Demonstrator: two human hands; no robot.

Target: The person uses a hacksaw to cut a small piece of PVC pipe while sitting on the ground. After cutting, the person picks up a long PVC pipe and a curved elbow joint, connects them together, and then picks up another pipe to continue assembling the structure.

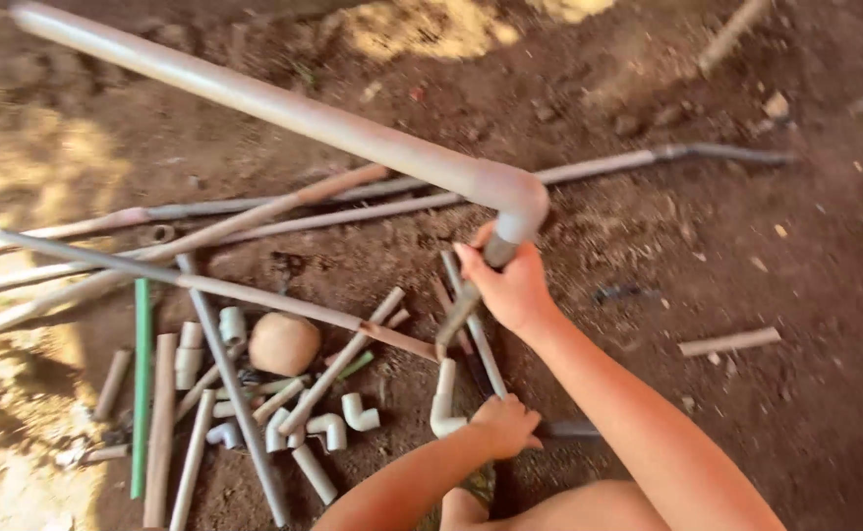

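Item: long pipe with elbow, centre. Our right hand clasps the stub below; our left hand fists a short pipe near us. Risk: lever weight twists the elbow loose.

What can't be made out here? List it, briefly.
Head view only:
- Long grey pipe: its far end is cut off by the top-left edge.
- Right hand: what it grips below the elbow joint is motion-blurred.
- Left hand: covers whatever lies beneath it.
- Small fittings on the soil: too blurred for detail.
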